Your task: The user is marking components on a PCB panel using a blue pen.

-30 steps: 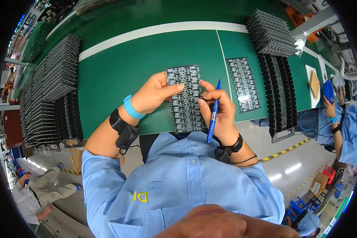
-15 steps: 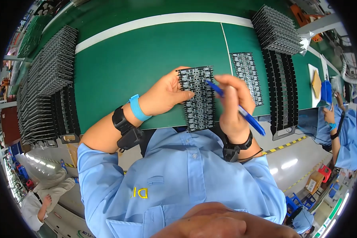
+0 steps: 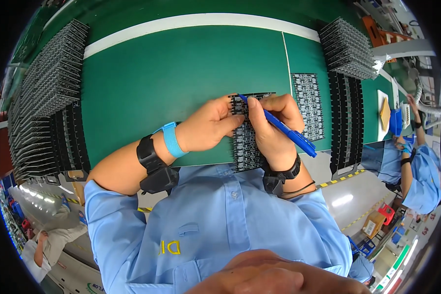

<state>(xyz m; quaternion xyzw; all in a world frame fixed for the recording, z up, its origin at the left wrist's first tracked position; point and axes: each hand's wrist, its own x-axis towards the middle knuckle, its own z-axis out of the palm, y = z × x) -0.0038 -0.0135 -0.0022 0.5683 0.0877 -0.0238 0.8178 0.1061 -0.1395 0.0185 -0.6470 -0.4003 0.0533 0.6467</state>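
My left hand (image 3: pixel 211 122) grips the left edge of a dark circuit board panel (image 3: pixel 246 142), its thumb lying on the panel's face. The panel is covered with rows of small silvery parts and overhangs the table's near edge. A blue pen (image 3: pixel 290 132) is held in my right hand (image 3: pixel 278 128), fingers closed around it. The pen's tip is at the panel's upper left part, and my right hand covers much of the panel's right side. Another circuit board panel (image 3: pixel 308 105) lies flat on the green table to the right.
A rack (image 3: pixel 46 83) packed with upright panels stands on the left. On the right is a stack of panels (image 3: pixel 348 46) above a black slotted rack (image 3: pixel 346 122). A white tray (image 3: pixel 383 110) with a tan pad lies farther right, near a co-worker in blue (image 3: pixel 424 171).
My right hand and the pen have moved left over the panel, bringing the tip to its upper left. The panel has shifted slightly down in view, still in my left hand.
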